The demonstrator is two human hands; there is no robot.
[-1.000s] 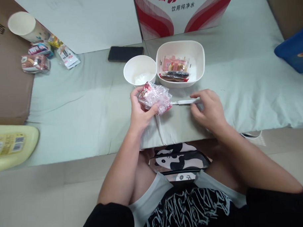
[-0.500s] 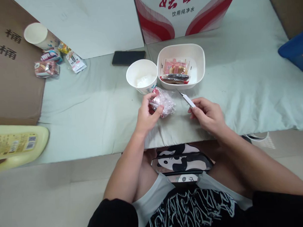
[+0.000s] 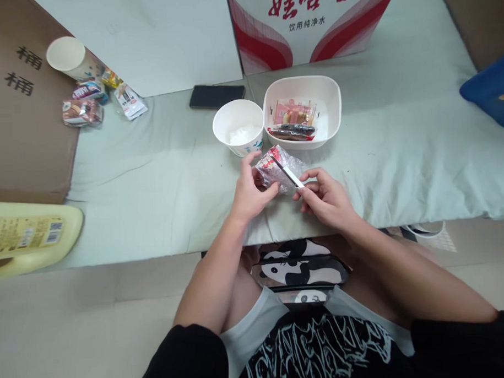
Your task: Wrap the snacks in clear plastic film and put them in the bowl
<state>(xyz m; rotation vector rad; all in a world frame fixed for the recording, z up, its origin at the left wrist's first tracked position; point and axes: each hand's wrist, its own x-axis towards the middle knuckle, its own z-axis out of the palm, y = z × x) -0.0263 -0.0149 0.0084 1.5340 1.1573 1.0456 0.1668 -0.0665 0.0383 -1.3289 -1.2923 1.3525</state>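
My left hand [image 3: 249, 195] is closed around the left side of a crinkled clear plastic packet [image 3: 270, 165] with red print, just above the cloth. In my right hand [image 3: 329, 202] is a slim white-handled knife [image 3: 292, 176], pinched between thumb and fingers. Its dark, thin blade points up and left over the packet; whether the tip touches the plastic I cannot tell. Behind the packet stands a white paper cup [image 3: 250, 148] with something white inside. Beside that cup, a white plastic tray [image 3: 337, 111] holds a pink-printed packet [image 3: 293, 111] and dark wrapped snacks [image 3: 291, 132].
A black phone [image 3: 217, 96] lies behind the cup. White and red boxes [image 3: 341, 42] line the back. At left are another paper cup [image 3: 76, 63], several snack packs [image 3: 83, 112] and a yellow jug [image 3: 67, 234]. A blue container [image 3: 490, 92] is at far right.
My right hand has moved left, bringing the knife from beside the packet to over it. The packet has turned in my left hand, showing more red print.
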